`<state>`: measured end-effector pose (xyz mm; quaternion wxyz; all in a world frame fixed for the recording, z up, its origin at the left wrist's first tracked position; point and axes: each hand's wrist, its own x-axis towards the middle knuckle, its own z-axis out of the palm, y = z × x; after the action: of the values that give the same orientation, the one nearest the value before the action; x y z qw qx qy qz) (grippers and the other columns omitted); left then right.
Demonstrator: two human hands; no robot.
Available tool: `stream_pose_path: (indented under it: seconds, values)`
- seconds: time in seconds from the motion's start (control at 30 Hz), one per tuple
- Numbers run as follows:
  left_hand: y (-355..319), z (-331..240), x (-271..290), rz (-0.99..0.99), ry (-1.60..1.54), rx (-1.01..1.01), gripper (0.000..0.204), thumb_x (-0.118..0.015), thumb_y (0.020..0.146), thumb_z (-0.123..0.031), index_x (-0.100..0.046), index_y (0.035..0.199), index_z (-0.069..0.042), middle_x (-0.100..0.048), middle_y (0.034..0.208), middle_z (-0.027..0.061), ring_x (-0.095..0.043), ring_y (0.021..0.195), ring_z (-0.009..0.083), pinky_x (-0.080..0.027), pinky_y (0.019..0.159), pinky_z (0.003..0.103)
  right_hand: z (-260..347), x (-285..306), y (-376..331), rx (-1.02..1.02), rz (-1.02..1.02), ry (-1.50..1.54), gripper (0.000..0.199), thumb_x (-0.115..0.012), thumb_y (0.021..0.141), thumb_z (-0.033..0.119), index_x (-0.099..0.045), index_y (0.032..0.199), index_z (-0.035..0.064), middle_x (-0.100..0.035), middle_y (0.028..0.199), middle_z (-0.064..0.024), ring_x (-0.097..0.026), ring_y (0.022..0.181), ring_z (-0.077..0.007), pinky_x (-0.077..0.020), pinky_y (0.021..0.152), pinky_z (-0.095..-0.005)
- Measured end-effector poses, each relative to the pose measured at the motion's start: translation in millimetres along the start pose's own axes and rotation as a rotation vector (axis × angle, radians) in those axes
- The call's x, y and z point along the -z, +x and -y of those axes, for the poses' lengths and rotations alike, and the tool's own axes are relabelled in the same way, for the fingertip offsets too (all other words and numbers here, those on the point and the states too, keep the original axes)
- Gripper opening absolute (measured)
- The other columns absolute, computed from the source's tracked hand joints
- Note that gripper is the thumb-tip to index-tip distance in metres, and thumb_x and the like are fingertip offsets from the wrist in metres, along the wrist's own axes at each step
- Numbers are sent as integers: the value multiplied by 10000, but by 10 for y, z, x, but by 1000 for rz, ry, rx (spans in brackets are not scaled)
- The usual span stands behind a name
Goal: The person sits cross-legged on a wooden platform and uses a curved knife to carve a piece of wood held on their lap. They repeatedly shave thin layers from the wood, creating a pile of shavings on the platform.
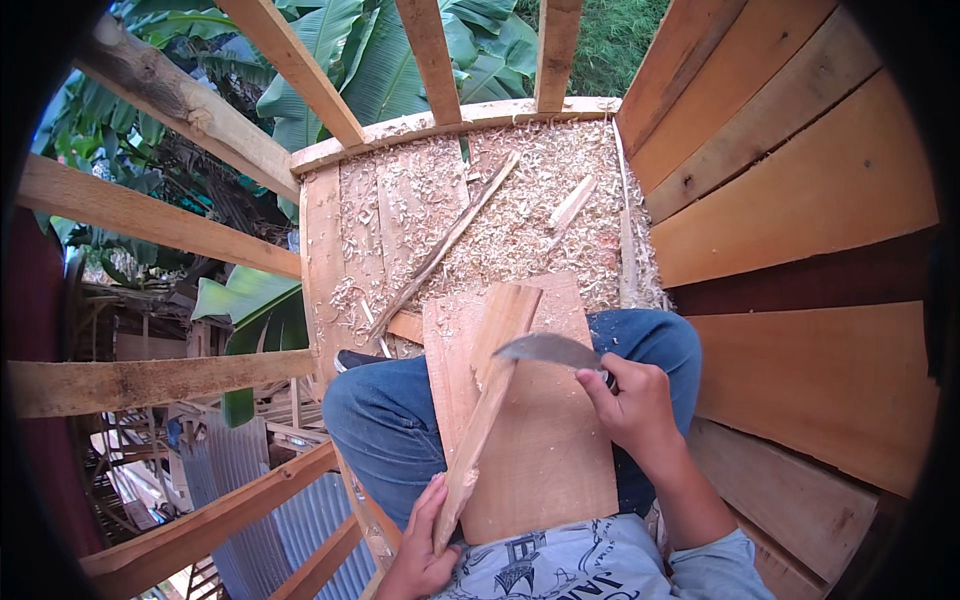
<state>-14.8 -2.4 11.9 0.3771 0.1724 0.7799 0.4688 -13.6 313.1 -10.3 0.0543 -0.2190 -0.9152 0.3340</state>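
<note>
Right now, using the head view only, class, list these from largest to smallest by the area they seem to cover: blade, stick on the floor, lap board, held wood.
1. Lap board
2. Held wood
3. Blade and stick: unsure; the stick looks longer, the blade broader.

Passage is barred by planks (pixel 800 375) at frame right, rails (pixel 160 383) at left, the knife (pixel 552 350) at centre; space is found above upper-centre shavings (pixel 512 245).
</note>
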Motion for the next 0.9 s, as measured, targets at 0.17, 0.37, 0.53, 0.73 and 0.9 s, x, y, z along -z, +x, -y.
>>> stream_pose_path:
  seconds: [0.17,0.37,0.53,0.73,0.9]
  values:
    - [47,63,45,19,-59,-61,863,-585,641,-71,-290,1448,19,-282,1506,238,-222,1441,345,-143,1173,433,170,-161,-228,214,128,118,423,-682,855,414,-573,660,54,-557,564,-120,-591,494,-292,-451,453,-379]
    - [28,-8,47,15,-64,-7,863,-584,647,-71,-285,1451,20,-264,1517,232,-214,1446,334,-136,1175,422,200,-277,-189,273,93,36,461,-674,844,469,-560,637,73,-540,543,-104,-597,500,-284,-443,436,-385]
    - [-1,35,34,-2,-49,-34,869,-577,640,-59,-280,1452,30,-276,1514,230,-224,1443,330,-143,1175,414,-101,-105,26,-7,-114,42,421,-685,857,395,-574,667,37,-567,586,-145,-598,539,-337,-457,491,-401]
    - [17,89,55,2,-66,-31,880,-593,644,-74,-267,1454,29,-302,1499,221,-258,1426,320,-162,1169,415,-62,70,-120,114,-1,79,416,-682,857,406,-591,663,49,-581,579,-133,-620,548,-306,-471,492,-385]
    - [-18,150,60,-10,-129,-50,865,-608,671,-72,-262,1457,29,-329,1482,186,-283,1405,287,-184,1159,404,176,-416,-291,292,152,79,450,-704,813,461,-570,643,67,-551,564,-105,-601,511,-284,-455,457,-377]
